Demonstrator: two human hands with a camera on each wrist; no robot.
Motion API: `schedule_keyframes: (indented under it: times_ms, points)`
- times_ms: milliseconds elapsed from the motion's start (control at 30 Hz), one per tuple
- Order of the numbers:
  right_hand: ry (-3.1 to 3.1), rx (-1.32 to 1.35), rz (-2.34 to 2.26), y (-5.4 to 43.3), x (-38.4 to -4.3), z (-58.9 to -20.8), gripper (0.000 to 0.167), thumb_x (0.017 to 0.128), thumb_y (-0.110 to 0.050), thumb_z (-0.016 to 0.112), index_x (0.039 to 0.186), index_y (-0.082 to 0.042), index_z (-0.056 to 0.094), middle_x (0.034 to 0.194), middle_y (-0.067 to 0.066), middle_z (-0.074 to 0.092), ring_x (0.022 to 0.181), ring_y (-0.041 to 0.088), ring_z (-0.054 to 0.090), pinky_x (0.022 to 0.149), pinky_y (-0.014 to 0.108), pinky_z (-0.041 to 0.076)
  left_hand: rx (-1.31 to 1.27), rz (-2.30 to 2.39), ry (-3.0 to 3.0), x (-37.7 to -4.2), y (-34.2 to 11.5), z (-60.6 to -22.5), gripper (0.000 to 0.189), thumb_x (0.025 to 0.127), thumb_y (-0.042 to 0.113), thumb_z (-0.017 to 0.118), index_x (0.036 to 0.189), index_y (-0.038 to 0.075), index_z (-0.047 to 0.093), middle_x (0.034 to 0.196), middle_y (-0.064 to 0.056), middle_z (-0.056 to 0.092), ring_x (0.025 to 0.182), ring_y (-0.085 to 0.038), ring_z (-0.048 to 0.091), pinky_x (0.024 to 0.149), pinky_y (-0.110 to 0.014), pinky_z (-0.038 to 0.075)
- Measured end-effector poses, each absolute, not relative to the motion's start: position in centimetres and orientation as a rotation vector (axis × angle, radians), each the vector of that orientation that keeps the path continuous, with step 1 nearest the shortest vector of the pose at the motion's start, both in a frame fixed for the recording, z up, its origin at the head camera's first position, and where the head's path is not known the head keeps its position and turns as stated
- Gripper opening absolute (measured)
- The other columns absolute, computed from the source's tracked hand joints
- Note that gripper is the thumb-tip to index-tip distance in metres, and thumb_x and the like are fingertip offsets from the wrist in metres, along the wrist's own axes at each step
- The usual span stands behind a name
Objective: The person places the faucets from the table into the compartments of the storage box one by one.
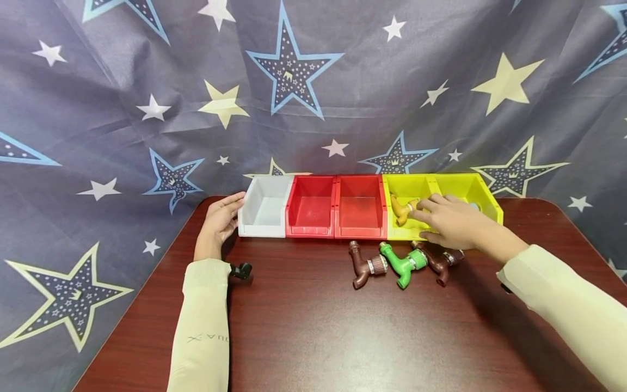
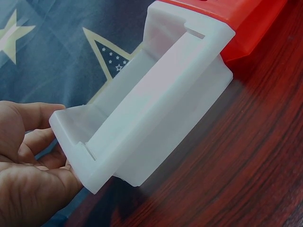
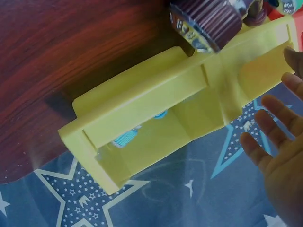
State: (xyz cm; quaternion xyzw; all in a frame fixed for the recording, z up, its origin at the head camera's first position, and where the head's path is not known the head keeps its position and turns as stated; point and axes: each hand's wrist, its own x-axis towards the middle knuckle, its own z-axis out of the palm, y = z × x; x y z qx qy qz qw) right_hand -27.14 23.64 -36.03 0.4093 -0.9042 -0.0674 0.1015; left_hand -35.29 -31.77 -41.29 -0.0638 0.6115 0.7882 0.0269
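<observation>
My left hand (image 1: 219,220) rests its fingers against the outer left side of the white bin (image 1: 263,231); the left wrist view shows its fingertips at the bin's end wall. Over the yellow bins (image 1: 455,185) at the right, my right hand (image 1: 453,220) reaches with fingers spread. Its fingertips are beside a yellow tap (image 1: 400,211) lying in the left yellow bin, and whether they touch it is unclear. Something blue (image 3: 125,138) lies in the right yellow bin, largely hidden by that hand in the head view.
Two red bins (image 1: 311,231) stand between the white and yellow ones, in one row. In front lie a brown tap (image 1: 362,268), a green tap (image 1: 404,265) and a second brown tap (image 1: 441,264) on the dark wood table (image 1: 313,337). A star-patterned cloth (image 1: 303,141) hangs behind.
</observation>
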Motion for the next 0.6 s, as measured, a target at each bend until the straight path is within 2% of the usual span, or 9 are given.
schedule_keyframes:
  times_ms: [200,467,600]
  points:
    - [-2.651,1.243,-0.189,23.8,-25.4,-36.5,0.048,0.091,-0.031,0.078,0.132,-0.009,0.066,0.123,0.016,0.063,0.113,0.038,0.056,0.096,0.060,0.047,-0.194,2.400,1.901,-34.5,-31.5,-40.3,0.050,0.104,0.003,0.057,0.152,-0.002,0.046,0.121,-0.003,0.068,0.108,-0.014,0.063,0.080,-0.028,0.058]
    - [-2.602,1.270,-0.150,24.7,-23.5,-37.1,0.044,0.088,-0.031,0.081,0.127,-0.014,0.068,0.115,0.008,0.063,0.106,0.031,0.057,0.086,0.050,0.049,-0.200,2.417,1.908,-35.2,-31.8,-41.3,0.048,0.104,0.006,0.059,0.151,0.001,0.049,0.123,-0.003,0.066,0.109,-0.015,0.061,0.080,-0.027,0.057]
    - [-2.590,1.272,-0.121,25.3,-22.7,-37.6,0.044,0.088,-0.032,0.081,0.126,-0.015,0.068,0.112,0.006,0.063,0.103,0.028,0.056,0.085,0.049,0.048,-0.211,2.415,1.908,-35.2,-31.7,-41.2,0.048,0.104,0.005,0.058,0.151,0.001,0.049,0.123,-0.004,0.066,0.110,-0.015,0.061,0.081,-0.028,0.057]
